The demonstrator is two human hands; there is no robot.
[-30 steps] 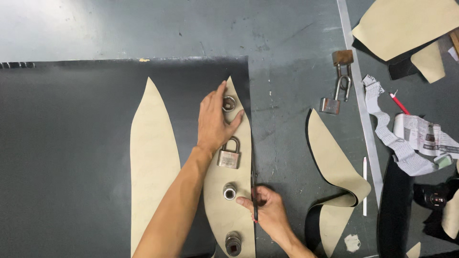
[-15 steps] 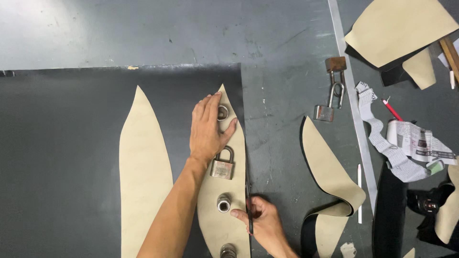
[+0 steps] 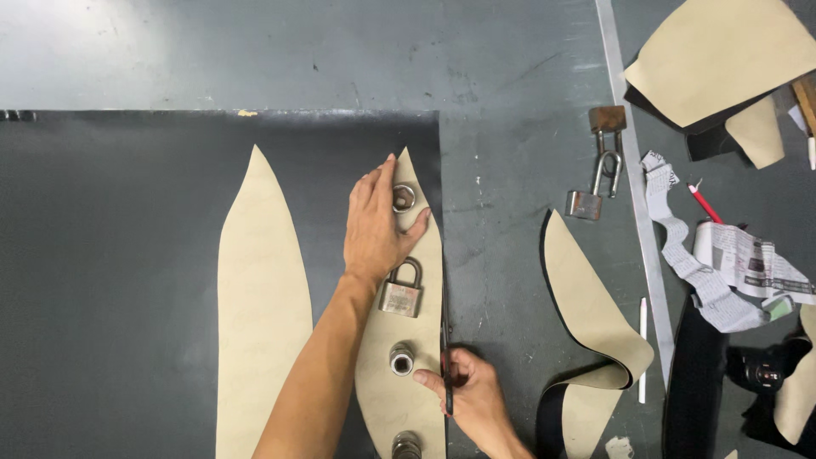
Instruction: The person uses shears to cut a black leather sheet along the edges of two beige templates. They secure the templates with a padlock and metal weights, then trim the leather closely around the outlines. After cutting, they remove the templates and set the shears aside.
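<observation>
A spare padlock [image 3: 595,174], red pencil [image 3: 705,203] and folded newspaper [image 3: 752,263] lie right

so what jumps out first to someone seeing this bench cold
Two hands at work on a leaf-shaped beige pattern that lies on a black sheet: the left hand presses flat on its upper end, while the right hand runs a thin blade along its right edge. A padlock and round metal weights sit on the pattern, and a second beige pattern lies to its left.

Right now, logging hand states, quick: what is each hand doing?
Left hand: open, flat on the beige pattern piece.
Right hand: closed, holding a thin cutting tool.
</observation>
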